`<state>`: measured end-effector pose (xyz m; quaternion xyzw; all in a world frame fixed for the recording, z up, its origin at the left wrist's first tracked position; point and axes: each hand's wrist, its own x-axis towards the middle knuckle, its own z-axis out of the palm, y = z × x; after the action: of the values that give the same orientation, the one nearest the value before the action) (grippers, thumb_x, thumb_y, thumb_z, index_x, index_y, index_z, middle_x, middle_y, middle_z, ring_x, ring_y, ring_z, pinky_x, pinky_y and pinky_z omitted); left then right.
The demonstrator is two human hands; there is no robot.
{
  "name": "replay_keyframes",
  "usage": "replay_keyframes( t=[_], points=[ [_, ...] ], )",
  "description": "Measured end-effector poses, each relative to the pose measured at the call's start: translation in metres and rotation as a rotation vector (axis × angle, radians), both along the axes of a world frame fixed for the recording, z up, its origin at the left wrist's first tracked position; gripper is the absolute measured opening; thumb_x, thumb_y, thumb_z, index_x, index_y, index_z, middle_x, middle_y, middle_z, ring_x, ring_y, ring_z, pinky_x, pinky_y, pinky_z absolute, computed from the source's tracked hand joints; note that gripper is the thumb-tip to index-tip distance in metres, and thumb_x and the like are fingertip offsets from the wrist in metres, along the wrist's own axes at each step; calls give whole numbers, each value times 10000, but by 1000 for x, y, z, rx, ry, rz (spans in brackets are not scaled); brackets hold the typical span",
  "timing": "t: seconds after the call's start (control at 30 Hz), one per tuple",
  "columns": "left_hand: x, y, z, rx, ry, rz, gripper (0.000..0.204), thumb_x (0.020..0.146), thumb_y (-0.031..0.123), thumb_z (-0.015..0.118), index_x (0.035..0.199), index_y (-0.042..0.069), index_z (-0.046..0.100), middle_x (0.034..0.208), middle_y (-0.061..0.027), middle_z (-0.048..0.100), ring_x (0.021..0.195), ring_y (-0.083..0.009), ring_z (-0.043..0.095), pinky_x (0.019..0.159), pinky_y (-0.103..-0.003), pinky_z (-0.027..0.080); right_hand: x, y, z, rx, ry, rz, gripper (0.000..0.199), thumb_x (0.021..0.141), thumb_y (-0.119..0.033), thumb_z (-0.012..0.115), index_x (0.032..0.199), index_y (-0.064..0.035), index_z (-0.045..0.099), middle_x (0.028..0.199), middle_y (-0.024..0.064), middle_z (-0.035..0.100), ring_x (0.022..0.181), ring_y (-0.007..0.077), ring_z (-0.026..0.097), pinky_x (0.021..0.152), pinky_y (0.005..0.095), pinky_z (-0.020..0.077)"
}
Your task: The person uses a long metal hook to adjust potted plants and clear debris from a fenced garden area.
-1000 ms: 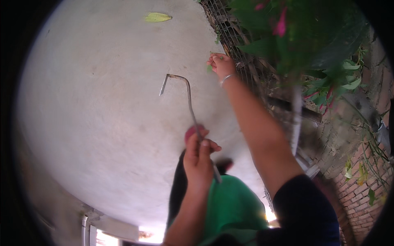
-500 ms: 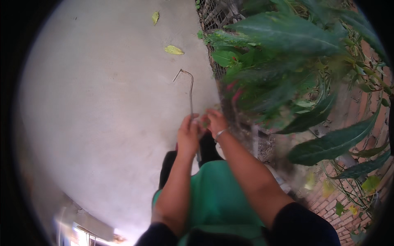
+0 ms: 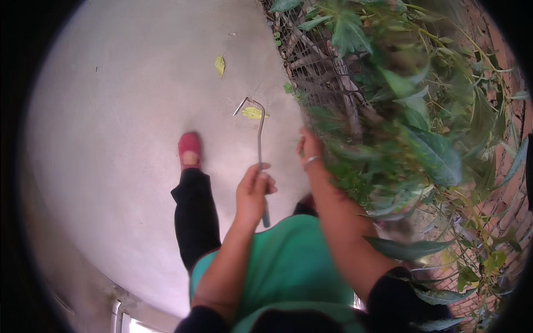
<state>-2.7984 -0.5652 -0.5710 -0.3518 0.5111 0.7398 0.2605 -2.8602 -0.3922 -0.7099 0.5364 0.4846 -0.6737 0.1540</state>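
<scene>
My left hand (image 3: 253, 191) is wrapped round the handle of a hand hoe (image 3: 260, 139), with the thumb lying over the grip. The hoe's long metal neck rises from the fist, curves over at the far end and finishes in a narrow blade seen nearly edge-on. Below the fist the end of the handle shows against my green apron. To the right, my right hand (image 3: 311, 147), with a bracelet at the wrist, has its fingers curled in beside the leafy plants (image 3: 355, 183). Whatever those fingers hold, if anything, is hidden.
Pale concrete floor (image 3: 127, 139) spreads ahead and left, with yellow leaves (image 3: 220, 65) lying on it. A wire mesh fence (image 3: 319, 72) edges the plants on the right. Long leaves hang close by my right arm, and a brick surface (image 3: 519, 233) lies beyond. My red shoe (image 3: 190, 145) stands forward.
My right hand has moved away from the left, to the right and toward the plants. My left foot has come into view ahead. The hoe stays in my left hand.
</scene>
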Motion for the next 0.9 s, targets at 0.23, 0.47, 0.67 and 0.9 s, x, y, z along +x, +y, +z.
replay_keyframes(
  t=[0.23, 0.47, 0.67, 0.9],
  points=[
    [-46, -65, -23, 8, -159, -35, 193, 942, 122, 414, 1085, 31, 507, 738, -18, 538, 662, -90, 526, 642, -216, 435, -112, -11, -101, 225, -179, -151, 312, 779, -376, 671, 707, -134, 488, 544, -17, 409, 442, 110, 401, 373, 254, 344],
    [-100, -93, -3, -14, -188, -151, 208, 943, 139, 418, 1092, 21, 502, 744, -23, 545, 690, -93, 546, 661, -218, 442, -126, -4, -139, 155, -349, -236, 246, 856, -322, 601, 789, -98, 525, 651, 5, 485, 548, 118, 453, 484, 272, 418],
    [-108, -93, -3, 18, -194, -154, 220, 945, 152, 425, 1103, 17, 495, 761, -27, 554, 708, -103, 559, 674, -230, 451, -116, 0, -155, -40, -182, -547, 184, 869, -252, 594, 811, -85, 544, 686, -16, 520, 564, 87, 469, 479, 256, 416],
    [-113, -81, 3, 32, -169, -192, 216, 945, 139, 422, 1105, 14, 496, 771, -33, 554, 717, -108, 558, 681, -239, 460, -104, 0, -160, -60, -11, -587, 210, 916, -231, 498, 776, -78, 533, 614, 2, 487, 500, 114, 449, 440, 255, 379]
  ],
)
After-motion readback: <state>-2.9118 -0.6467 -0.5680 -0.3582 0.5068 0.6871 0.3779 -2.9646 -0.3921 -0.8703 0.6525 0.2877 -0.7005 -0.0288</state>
